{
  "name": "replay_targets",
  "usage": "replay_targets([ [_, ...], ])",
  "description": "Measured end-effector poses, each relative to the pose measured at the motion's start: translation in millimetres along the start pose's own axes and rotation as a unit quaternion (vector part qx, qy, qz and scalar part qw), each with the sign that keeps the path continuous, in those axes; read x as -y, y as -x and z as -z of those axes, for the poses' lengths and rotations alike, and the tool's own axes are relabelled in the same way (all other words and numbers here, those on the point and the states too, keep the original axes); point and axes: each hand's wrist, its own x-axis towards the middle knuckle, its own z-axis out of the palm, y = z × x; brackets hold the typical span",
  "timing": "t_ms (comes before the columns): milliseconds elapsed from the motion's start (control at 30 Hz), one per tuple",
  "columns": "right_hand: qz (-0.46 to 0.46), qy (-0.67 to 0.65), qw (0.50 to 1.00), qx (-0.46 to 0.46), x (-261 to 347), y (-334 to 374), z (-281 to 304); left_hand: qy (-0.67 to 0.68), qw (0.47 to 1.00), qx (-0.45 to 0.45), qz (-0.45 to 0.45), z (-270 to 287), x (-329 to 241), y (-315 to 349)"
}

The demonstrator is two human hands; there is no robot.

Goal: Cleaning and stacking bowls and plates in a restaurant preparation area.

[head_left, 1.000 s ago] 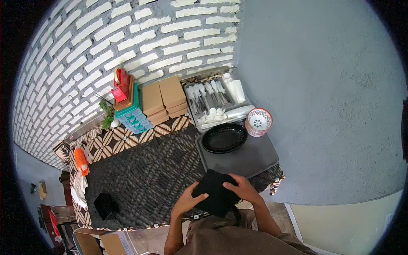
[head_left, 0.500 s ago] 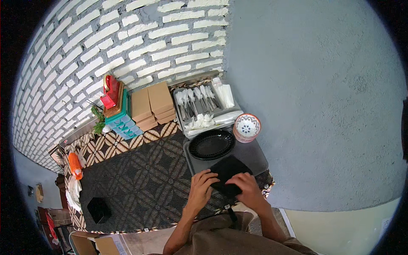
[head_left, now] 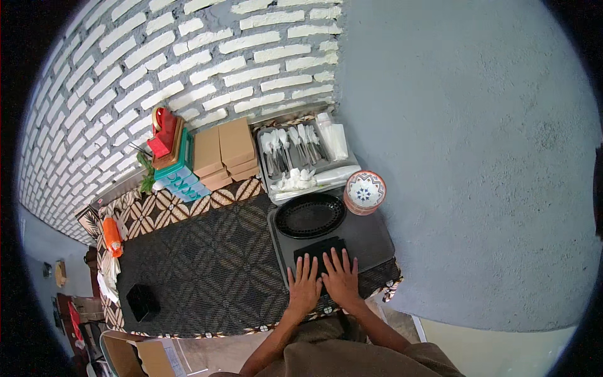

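Note:
A flat black piece that looks like folded cloth (head_left: 319, 248) lies on the dark grey tray (head_left: 372, 242) in front of me. My left hand (head_left: 304, 287) rests flat on its near left part, fingers stretched out. Beside it my right hand (head_left: 341, 281) also lies palm down on the piece, fingers spread, partly over the tray. Both hands hide the near part of the cloth. Just beyond it sits a black oval basket (head_left: 311, 216) with a perforated rim. A stack of patterned bowls (head_left: 365, 190) stands at the tray's far right corner.
Behind the basket, a grey cutlery tray (head_left: 269, 182) holds wrapped cutlery and white packets. Brown cardboard boxes (head_left: 237, 143) and a teal crate (head_left: 183, 169) stand along the brick wall. Left on the table are a black box (head_left: 143, 303) and an orange packet (head_left: 113, 237). A grey wall bounds the right.
The black cloth, tilted and held by both hands before, now lies flat on the tray. My hands have opened and rest side by side on it.

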Motion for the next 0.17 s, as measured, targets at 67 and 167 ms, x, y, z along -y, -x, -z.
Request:
replay_targets([
  [67,-0.001,0.057,0.998,-0.015,1.3,-3.8,-6.9,-0.013,1.0,-0.002,0.01,-5.0,4.3,-5.0],
  [167,-0.009,0.068,0.998,-0.012,2.1,-11.5,-11.8,0.016,1.0,-0.021,0.015,-10.1,11.0,-9.4],
])
